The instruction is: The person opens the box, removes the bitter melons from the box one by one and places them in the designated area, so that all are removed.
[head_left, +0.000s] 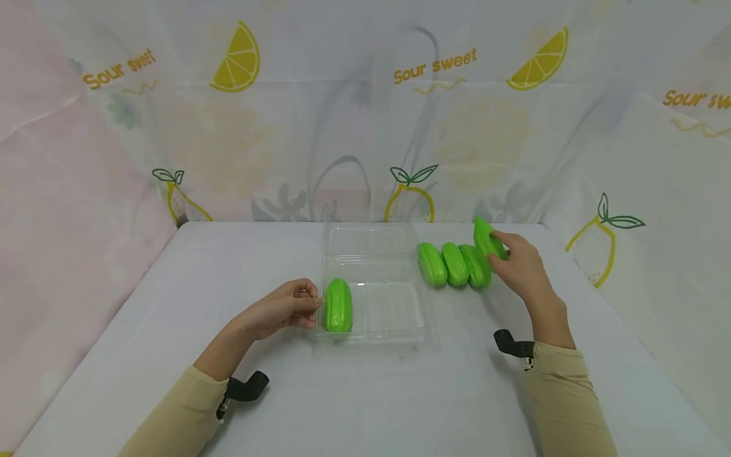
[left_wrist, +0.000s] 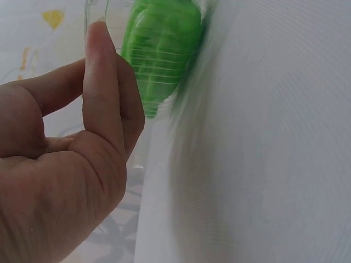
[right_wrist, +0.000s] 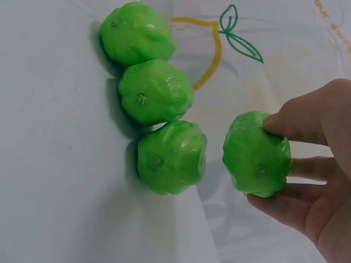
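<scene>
My left hand (head_left: pixel 287 306) pinches the left rim of a clear plastic clamshell box (head_left: pixel 394 308) between thumb and fingers. The box lies with its lid (head_left: pixel 371 242) folded back. A glossy green ridged vegetable (head_left: pixel 339 304) rests lengthwise along the left side inside; in the left wrist view the same vegetable (left_wrist: pixel 162 49) shows through the clear wall. My right hand (head_left: pixel 521 263) grips another green ridged vegetable (right_wrist: pixel 256 153), raised and tilted, thumb on one side and fingers on the other. Three more, left (head_left: pixel 432 264), middle (head_left: pixel 455 264) and right (head_left: pixel 477 266), lie side by side below it.
A white table (head_left: pixel 365 400) carries everything. Behind it hangs a pale curtain (head_left: pixel 342 120) with lemon prints, and similar cloth closes both sides. Each sleeve bears a dark wrist mount, one on the left (head_left: pixel 248 387) and one on the right (head_left: pixel 514 346).
</scene>
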Tool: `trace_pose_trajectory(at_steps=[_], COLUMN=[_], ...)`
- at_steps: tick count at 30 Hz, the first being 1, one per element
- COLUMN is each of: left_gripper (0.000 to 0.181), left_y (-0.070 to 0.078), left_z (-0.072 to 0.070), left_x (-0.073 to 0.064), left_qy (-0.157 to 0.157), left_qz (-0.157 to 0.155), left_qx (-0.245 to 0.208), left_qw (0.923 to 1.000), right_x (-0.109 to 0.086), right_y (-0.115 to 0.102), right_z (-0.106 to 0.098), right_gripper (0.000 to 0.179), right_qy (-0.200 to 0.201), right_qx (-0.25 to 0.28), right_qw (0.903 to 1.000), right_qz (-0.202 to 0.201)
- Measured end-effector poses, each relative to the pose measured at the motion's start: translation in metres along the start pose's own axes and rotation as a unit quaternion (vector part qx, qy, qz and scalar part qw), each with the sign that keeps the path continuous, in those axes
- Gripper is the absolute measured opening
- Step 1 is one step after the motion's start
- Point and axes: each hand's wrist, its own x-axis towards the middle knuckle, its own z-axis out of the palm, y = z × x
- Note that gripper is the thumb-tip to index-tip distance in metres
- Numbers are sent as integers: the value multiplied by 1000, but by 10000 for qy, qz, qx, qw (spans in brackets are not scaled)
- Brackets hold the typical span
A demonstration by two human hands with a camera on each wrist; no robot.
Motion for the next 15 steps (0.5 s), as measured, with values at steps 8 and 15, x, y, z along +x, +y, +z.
trace_pose_trajectory(at_steps=[8,15], left_gripper=[17,18], left_y=[0,1], left_z=[0,-1], left_x=[-1,-1], left_qy=[-5,-35], left_qz=[35,77], left_qx=[-26,-24], left_qw=[10000,10000], right_x=[-1,-1], right_y=[3,8], right_z=[1,2], right_gripper=[54,53], right_qy=[-52,-66], right_qx=[-79,-170], right_qw=[9996,9992], right_qz=[274,361])
